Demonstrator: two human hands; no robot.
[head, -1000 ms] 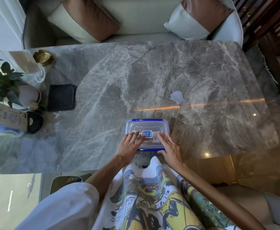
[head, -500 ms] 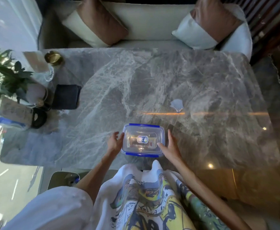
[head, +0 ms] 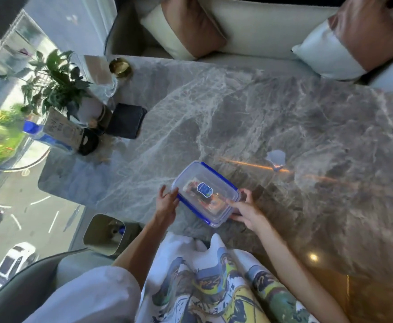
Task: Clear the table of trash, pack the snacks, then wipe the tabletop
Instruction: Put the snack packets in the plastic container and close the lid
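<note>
One lidded container, two hands at its ends

The single clear container with blue clips sits at the near edge of the marble table, its long axis running from far-left to near-right, lid on, colourful snack packets visible inside. The left hand touches its left end with fingers loosely spread; the right hand grips the near-right end, fingers curled on the rim. One potted plant and one dark pouch stand far left.
</note>
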